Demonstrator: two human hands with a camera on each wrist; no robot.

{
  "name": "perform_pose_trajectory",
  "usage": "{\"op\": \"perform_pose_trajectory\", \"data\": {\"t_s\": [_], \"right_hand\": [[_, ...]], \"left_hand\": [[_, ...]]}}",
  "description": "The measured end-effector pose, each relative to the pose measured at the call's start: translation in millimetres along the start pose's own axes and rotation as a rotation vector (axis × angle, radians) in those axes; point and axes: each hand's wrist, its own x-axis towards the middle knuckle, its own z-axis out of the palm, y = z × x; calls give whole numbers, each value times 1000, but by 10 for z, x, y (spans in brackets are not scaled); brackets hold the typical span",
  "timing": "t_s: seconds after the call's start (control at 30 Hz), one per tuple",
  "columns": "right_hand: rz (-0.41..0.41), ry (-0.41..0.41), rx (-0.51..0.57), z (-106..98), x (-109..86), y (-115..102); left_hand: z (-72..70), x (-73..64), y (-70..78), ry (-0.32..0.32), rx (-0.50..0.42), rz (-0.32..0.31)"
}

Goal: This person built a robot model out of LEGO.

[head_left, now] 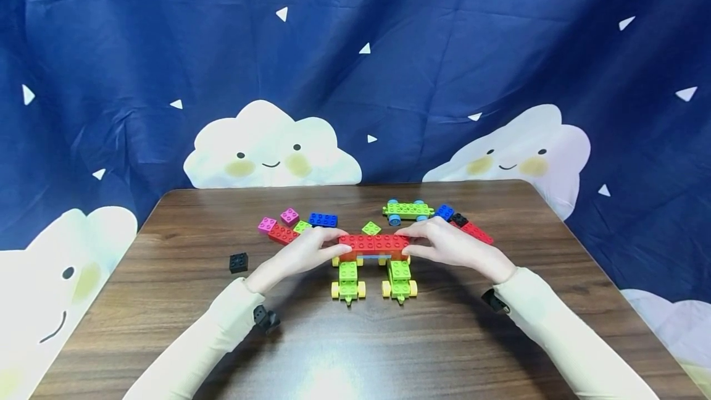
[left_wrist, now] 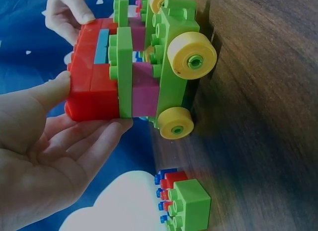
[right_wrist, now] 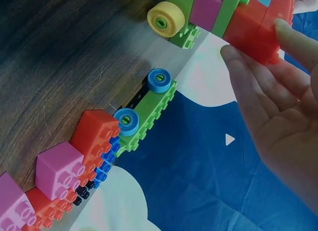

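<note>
Left hand (head_left: 304,249) and right hand (head_left: 451,244), both part-closed, pinch opposite ends of red bricks (head_left: 373,242) mid-frame, likely to level them across green yellow-wheeled cars (head_left: 348,279).

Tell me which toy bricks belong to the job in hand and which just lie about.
Job in hand: stacked red bricks, light-blue brick, green plates, purple-pink bricks, two yellow-wheeled green bases.

Apparently lying about: blue-wheeled green base, two loose pink bricks, black bricks, loose red bricks, blue bricks, loose green bricks.
</note>
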Motion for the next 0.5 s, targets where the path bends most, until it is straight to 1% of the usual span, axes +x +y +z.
{"op": "perform_pose_trajectory", "data": {"t_s": [0.17, 0.3, 0.5], "right_hand": [[-11, 9, 15, 3, -5, 9], [6, 5, 37, 13, -12, 22], [12, 6, 28, 10, -16, 18]], "left_hand": [[9, -5, -4, 5, 7, -10], [16, -11, -13, 15, 1, -15], [30, -8, -35, 26, -20, -24]]}}
